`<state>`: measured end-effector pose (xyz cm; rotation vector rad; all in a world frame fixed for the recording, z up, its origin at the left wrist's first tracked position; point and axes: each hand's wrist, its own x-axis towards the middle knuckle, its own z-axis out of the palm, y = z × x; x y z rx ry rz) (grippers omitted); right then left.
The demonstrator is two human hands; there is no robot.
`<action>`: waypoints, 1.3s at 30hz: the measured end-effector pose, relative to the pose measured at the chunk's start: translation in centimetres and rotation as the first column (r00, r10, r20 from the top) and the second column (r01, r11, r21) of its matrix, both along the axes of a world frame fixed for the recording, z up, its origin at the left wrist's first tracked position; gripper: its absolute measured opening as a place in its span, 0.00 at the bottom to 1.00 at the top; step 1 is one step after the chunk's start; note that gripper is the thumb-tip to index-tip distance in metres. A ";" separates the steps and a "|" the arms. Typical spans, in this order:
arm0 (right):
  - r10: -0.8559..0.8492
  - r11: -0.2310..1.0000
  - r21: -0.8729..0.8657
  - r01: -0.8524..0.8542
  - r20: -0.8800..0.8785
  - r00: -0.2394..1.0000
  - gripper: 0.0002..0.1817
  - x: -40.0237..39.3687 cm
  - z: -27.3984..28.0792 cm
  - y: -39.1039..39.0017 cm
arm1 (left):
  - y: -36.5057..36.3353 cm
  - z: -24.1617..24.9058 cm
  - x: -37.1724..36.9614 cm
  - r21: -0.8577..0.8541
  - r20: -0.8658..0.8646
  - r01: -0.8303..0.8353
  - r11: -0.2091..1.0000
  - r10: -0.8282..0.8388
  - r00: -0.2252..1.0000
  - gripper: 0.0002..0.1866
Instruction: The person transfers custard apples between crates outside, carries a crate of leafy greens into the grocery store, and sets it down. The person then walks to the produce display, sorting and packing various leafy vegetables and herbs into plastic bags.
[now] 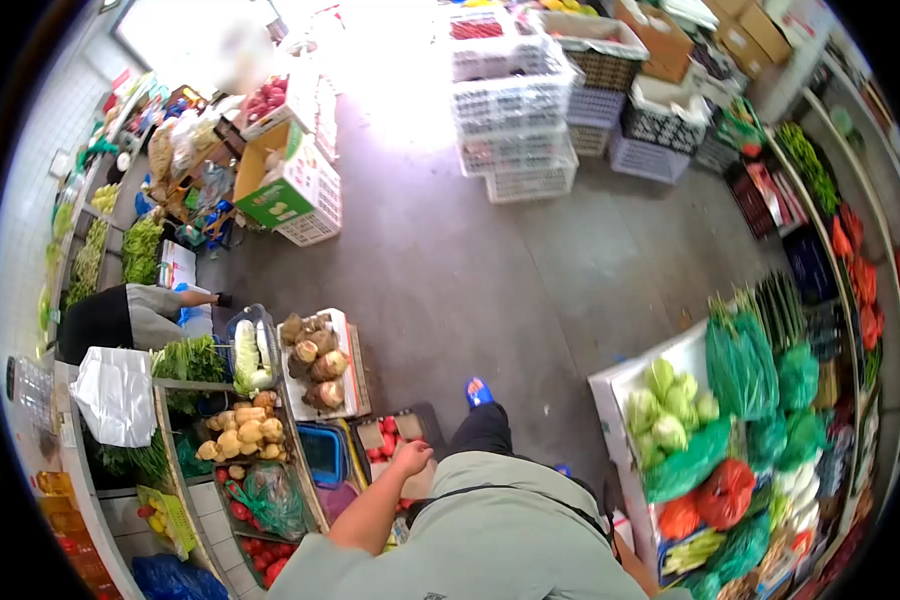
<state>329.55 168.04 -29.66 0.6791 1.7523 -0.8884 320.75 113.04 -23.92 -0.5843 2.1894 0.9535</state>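
My left hand [412,458] hangs beside my body, above a box of red tomatoes [385,437]. Its fingers look loosely curled, and no object shows in them. A crate of brown taro roots [322,360] lies just ahead of it. To its left are a blue plastic basket [320,455] and a tray of pale root vegetables [242,432]. Of my right side only the forearm shows at the lower edge; the hand is hidden. Near that arm is a white-edged stand [610,400] with round green cabbages [670,410] and green and red bags.
Stacked white crates [515,110] stand ahead, with dark crates [670,115] to their right. A green and white carton [295,185] sits on the left. Another person [150,315] bends by the left shelves. Grey floor [430,240] runs between the stands.
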 end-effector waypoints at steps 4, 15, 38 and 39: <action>-0.172 0.984 -0.031 0.173 -0.379 0.909 0.19 -10.0 -3.1 -2.6 | -5.0 2.9 -11.2 -0.134 0.015 0.113 0.985 -0.112 0.994 0.21; -0.144 0.989 -0.108 0.097 -0.616 0.775 0.12 -40.7 -1.7 -17.2 | -15.3 5.7 -33.9 0.082 -0.362 -0.404 0.911 0.405 0.839 0.22; 0.637 0.752 0.645 -0.134 -0.764 -0.106 0.48 -115.1 21.2 -58.8 | -26.5 -4.9 -56.1 0.023 -0.012 -0.748 0.664 0.748 0.664 0.19; 0.647 0.753 0.644 -0.132 -0.762 -0.024 0.52 -114.8 20.7 -58.4 | -28.6 -4.0 -59.5 0.043 -0.009 -0.778 0.627 0.779 0.627 0.20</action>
